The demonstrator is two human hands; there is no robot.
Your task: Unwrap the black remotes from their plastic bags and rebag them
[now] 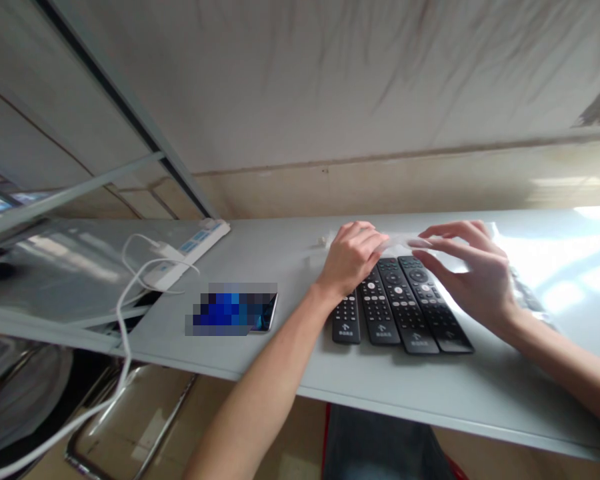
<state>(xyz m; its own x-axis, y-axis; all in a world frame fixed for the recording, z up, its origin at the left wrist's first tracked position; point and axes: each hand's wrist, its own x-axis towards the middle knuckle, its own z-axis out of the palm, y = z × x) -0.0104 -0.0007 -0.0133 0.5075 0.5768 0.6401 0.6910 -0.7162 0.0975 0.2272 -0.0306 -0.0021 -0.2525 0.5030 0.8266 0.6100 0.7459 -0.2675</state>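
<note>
Several black remote controls (414, 320) lie side by side on the grey table (290, 253), buttons facing up. My left hand (351, 257) is closed on thin clear plastic (397, 245) just beyond the remotes and hides the upper end of the leftmost one. On the right, my right hand (467, 267) has its fingers spread and bent, with the fingertips at the plastic's right end. Whether those fingertips grip the plastic is hard to tell. More clear plastic wrapping (527, 297) lies under and behind my right wrist.
A phone (267, 312), partly pixelated, lies left of my left forearm. Behind it are a white power strip (195, 250) and a white cable (125, 333) hanging over the table edge. A metal-framed chair (130, 413) stands below at the left. The wall (325, 190) borders the table's far side.
</note>
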